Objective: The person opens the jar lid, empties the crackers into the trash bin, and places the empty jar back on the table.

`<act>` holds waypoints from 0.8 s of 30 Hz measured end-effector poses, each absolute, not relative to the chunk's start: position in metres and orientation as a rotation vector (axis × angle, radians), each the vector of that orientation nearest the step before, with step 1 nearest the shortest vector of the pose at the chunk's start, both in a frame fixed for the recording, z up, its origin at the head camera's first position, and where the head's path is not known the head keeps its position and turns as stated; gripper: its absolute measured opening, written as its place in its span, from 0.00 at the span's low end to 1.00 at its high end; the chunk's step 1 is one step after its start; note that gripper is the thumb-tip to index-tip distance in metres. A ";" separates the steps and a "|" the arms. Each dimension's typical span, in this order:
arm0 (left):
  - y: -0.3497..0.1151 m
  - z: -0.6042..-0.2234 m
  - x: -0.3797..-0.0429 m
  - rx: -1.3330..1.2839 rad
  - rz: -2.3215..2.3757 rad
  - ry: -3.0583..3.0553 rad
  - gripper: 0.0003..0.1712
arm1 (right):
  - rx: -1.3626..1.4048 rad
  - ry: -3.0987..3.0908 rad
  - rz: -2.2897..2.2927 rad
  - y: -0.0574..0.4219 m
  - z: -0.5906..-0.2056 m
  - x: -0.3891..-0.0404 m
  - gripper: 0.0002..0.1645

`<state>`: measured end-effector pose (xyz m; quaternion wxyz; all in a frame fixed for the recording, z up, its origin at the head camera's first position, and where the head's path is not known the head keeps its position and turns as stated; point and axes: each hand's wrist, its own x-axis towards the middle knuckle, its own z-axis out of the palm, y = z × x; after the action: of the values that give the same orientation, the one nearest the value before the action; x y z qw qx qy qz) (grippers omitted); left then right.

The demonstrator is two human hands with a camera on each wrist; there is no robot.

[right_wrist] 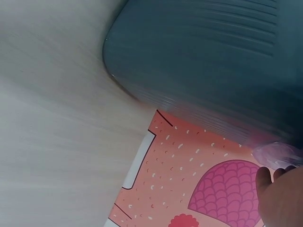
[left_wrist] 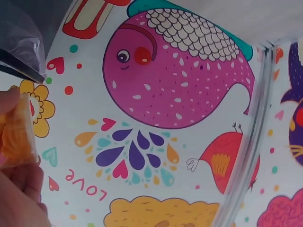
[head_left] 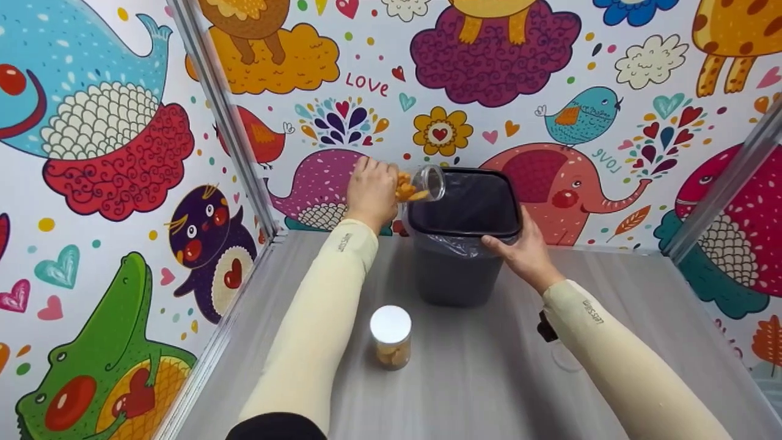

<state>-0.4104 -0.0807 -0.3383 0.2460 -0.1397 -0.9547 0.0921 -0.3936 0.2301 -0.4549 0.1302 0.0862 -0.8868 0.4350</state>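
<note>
My left hand (head_left: 374,190) grips a clear jar (head_left: 432,182) tipped on its side, its open mouth over the left rim of a dark trash bin (head_left: 458,275). Orange-yellow pieces (head_left: 405,187) lie inside the jar; what they are I cannot tell. In the left wrist view, fingers and thumb (left_wrist: 9,100) wrap the jar. My right hand (head_left: 526,249) holds the bin at its right front corner, thumb over the rim. A clear plastic liner (head_left: 449,245) hangs over the bin's edge. The right wrist view shows the bin's side (right_wrist: 199,61) and some fingertips (right_wrist: 264,176).
A second jar (head_left: 392,354) with a white lid and similar yellowish pieces stands upright on the grey table (head_left: 452,391), in front of the bin. A clear round lid (head_left: 567,357) lies beside my right forearm. Cartoon-printed walls (head_left: 366,55) enclose the table's back and sides.
</note>
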 end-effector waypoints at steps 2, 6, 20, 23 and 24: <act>-0.075 -0.336 -0.414 -0.411 0.335 -2.607 0.29 | 0.251 -2.564 1.258 0.231 -0.455 -0.394 0.67; -0.065 -0.335 -0.421 -0.433 0.493 -2.601 0.26 | 0.243 -2.566 1.250 0.231 -0.456 -0.394 0.67; -0.038 -0.340 -0.432 -0.597 0.951 -2.427 0.21 | 0.254 -2.526 1.261 0.227 -0.458 -0.392 0.66; -0.032 -0.342 -0.432 -0.638 1.028 -2.373 0.21 | 0.219 -2.555 1.235 0.228 -0.458 -0.392 0.67; -0.030 -0.342 -0.432 -0.651 1.061 -2.348 0.20 | 0.209 -2.568 1.229 0.228 -0.458 -0.392 0.68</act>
<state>-0.4321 -0.0297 -0.3424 0.2397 -0.2378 -0.8577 0.3878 -0.3916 0.2281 -0.4575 0.1432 0.0726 -0.8903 0.4260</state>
